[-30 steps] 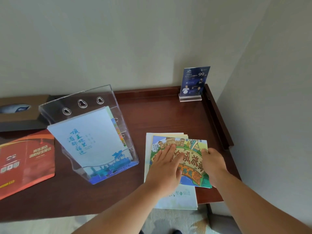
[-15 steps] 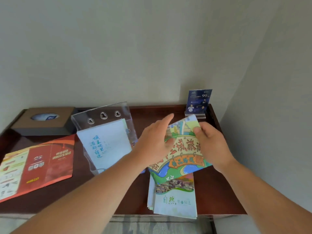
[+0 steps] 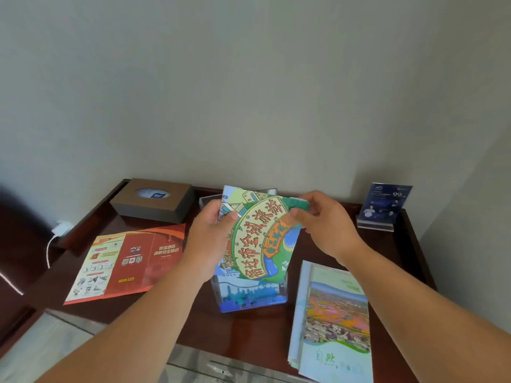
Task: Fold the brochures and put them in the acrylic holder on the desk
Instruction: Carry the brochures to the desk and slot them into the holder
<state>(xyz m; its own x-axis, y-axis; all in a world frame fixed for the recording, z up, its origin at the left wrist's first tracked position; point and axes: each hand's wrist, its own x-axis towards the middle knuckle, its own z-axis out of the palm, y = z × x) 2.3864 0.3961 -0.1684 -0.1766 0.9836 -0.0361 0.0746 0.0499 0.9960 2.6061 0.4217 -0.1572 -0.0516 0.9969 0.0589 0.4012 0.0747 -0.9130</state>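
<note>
The illustrated brochure (image 3: 257, 239) is held just above the acrylic holder (image 3: 218, 294) on the tabletop (image 3: 243, 333). Its left edge is pinched by the left hand (image 3: 210, 239) and its upper right corner by the right hand (image 3: 326, 230). It is judged light and floppy, best gripped at both side edges.

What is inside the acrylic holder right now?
A blue-skyline brochure shows at the base of the acrylic holder. The illustrated brochure held in front hides everything above it.
</note>
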